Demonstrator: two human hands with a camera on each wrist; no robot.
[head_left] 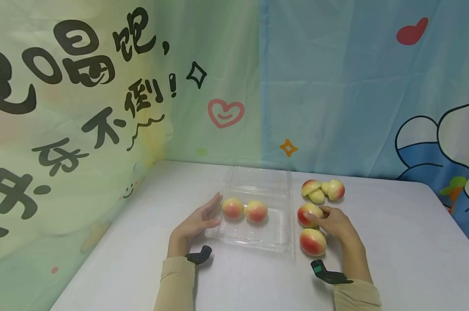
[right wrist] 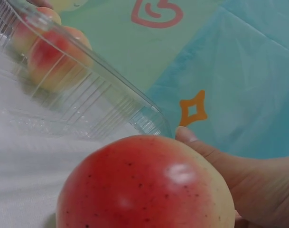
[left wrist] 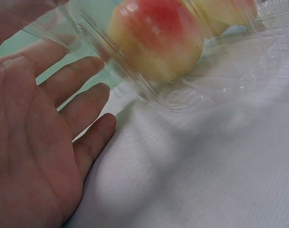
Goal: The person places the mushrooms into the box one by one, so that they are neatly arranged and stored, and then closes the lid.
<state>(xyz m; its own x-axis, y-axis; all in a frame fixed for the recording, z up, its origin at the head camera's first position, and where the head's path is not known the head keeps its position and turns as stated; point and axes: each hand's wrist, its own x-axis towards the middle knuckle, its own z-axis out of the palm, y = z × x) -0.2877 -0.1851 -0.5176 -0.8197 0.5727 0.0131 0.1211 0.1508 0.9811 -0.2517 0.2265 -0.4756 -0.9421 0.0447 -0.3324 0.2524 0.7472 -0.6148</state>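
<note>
My right hand [head_left: 333, 220] grips a red-and-yellow mushroom [head_left: 305, 212], with the thumb over its near side. Just in front of it lies another mushroom [head_left: 313, 242], large and speckled in the right wrist view, its stem hidden. At the left side of a clear plastic clamshell box [head_left: 271, 229] is my left hand [head_left: 197, 220], fingers loosely extended and fingertips right at the box wall. Inside the box, toward its left, sit two mushrooms, one pink-and-yellow [head_left: 232, 209] and one beside it [head_left: 256, 211]. The left palm faces the box in the left wrist view.
The box lid [head_left: 259, 178] lies folded back toward the wall. Behind my right hand, two mushrooms with pale stems lie together, one on the left [head_left: 310, 186] and one on the right [head_left: 336, 190]. A printed curtain [head_left: 316, 108] hangs behind the white table [head_left: 397, 242].
</note>
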